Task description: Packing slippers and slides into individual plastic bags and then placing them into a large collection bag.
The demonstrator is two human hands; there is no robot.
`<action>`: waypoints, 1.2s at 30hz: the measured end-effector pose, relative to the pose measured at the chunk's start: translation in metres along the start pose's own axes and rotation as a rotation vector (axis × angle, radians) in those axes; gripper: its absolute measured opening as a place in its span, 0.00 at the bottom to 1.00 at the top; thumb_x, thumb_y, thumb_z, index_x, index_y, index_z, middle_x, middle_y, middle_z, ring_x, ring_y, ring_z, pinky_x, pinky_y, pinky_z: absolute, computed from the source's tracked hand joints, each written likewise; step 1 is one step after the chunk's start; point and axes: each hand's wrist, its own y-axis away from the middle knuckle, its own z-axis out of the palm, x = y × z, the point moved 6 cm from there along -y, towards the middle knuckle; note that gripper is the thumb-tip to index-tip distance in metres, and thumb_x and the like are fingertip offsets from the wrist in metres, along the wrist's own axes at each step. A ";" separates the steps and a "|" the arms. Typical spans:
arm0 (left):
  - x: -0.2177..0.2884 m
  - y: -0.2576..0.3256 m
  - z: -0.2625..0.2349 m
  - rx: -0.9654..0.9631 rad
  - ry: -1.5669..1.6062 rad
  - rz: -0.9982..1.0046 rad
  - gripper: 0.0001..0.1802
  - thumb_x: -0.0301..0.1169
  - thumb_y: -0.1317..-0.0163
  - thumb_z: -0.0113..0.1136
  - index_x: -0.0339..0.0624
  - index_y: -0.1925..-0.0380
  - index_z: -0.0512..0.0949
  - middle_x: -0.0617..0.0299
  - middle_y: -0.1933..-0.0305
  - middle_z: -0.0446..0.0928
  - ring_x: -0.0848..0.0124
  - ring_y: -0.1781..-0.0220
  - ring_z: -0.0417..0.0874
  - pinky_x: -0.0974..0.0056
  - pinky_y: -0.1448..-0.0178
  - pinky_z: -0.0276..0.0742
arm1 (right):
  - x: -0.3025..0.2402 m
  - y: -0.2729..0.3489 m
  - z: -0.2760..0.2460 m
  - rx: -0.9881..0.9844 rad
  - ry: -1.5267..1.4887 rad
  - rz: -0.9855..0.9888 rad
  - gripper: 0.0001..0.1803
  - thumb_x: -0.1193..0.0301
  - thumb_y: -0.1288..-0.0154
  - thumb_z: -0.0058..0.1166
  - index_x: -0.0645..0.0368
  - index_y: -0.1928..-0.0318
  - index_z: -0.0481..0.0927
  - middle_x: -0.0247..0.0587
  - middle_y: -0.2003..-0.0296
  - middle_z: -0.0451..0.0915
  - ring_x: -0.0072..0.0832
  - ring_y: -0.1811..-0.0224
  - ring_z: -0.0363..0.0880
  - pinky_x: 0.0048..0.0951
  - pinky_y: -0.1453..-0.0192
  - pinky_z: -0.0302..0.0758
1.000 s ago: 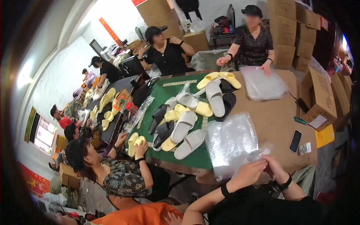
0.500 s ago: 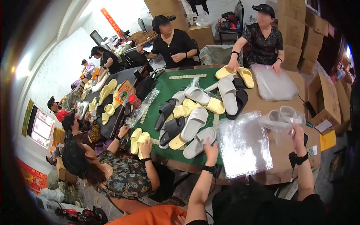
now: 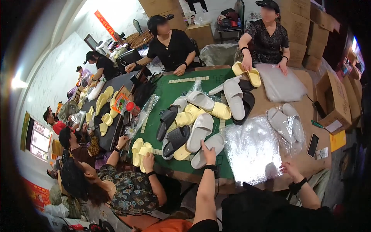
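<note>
My left hand (image 3: 209,155) lies over a grey slipper (image 3: 217,145) at the near edge of the pile, its fingers closed about the side; part of the grip is hidden. Beside it, a paler grey slipper (image 3: 200,129) rests on yellow and black ones. My right hand (image 3: 292,172) holds nothing, fingers apart, low over the brown board near a stack of clear plastic bags (image 3: 251,150). Past that hand, a pair of grey slippers (image 3: 285,125) lies in a clear bag. A black slipper (image 3: 176,140) sits left in the pile.
A phone (image 3: 313,145) and a small card lie at the right. Across the table, a person holds yellow slippers (image 3: 253,77) beside a stack of bags (image 3: 279,83). At left, another person handles a yellow pair (image 3: 141,154). An open carton (image 3: 334,101) stands at the right edge.
My right hand has let go of the bagged grey slippers, which now lie flat on the board, and drawn back nearer. My left hand has shifted slightly on the grey slipper.
</note>
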 end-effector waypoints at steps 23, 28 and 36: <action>-0.001 -0.042 0.056 -0.067 1.032 -0.718 0.20 0.34 0.40 0.52 0.51 0.48 0.63 0.57 0.52 0.69 0.62 0.51 0.72 0.56 0.51 0.70 | 0.054 0.040 -0.006 0.049 -0.087 0.006 0.09 0.69 0.34 0.43 0.62 0.62 0.73 0.39 0.68 0.77 0.26 0.69 0.77 0.25 0.65 0.74; 0.023 -0.037 0.035 -0.060 1.041 -0.656 0.15 0.26 0.41 0.50 0.46 0.53 0.66 0.56 0.52 0.70 0.60 0.49 0.71 0.53 0.46 0.68 | 0.058 0.023 -0.007 -0.020 -0.078 -0.053 0.08 0.70 0.35 0.43 0.62 0.64 0.73 0.38 0.70 0.77 0.25 0.71 0.76 0.26 0.65 0.75; 0.027 -0.016 0.022 -0.076 0.987 -0.549 0.22 0.19 0.48 0.54 0.45 0.52 0.64 0.55 0.57 0.71 0.58 0.56 0.75 0.53 0.53 0.73 | 0.052 0.014 0.000 -0.075 -0.090 -0.057 0.10 0.68 0.35 0.45 0.62 0.64 0.73 0.37 0.71 0.77 0.23 0.72 0.76 0.23 0.68 0.74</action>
